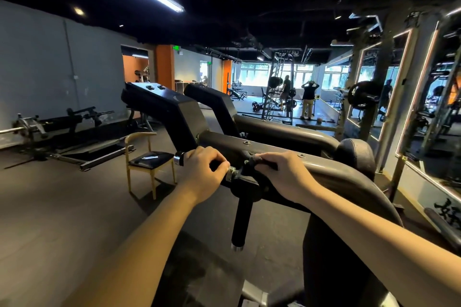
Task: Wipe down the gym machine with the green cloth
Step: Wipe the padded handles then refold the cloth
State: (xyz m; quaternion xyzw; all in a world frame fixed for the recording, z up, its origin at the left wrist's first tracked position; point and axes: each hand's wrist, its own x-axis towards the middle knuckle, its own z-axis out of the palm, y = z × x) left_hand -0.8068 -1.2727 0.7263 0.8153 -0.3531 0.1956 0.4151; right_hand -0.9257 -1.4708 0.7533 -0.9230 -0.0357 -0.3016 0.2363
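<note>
**Cloth bunched at the handle joint, both hands on the machine**

The green cloth [253,159] is sitting wadded on top of the gym machine [224,141], right where the grey arm is meeting the handle bracket. It is looking very dark in this light, so its colour is barely showing. The right hand [287,169] is gripping it, fingers curled over the wad and pressing it onto the metal.

Judging by its folds, the cloth is soft, light and limp. It is likely going to bunch up rather than stay flat, so a full-palm hold over the wad, as here, is probably serving better than a fingertip pinch. Wrapping it round the tube would probably be covering more of the curved surface.

The left hand [204,164] is closing round the side handle [179,158], whose chrome end cap is poking out past the knuckles. That grip is probably steadying the arm against the rubbing. A lower handle [240,219] is hanging down below the bracket, and a black back pad [356,154] is sitting just beyond the right wrist; neither is being touched by the cloth.

Further out, a chair [149,159] is standing to the left, and a mirror [374,82] is lining the right wall.
</note>
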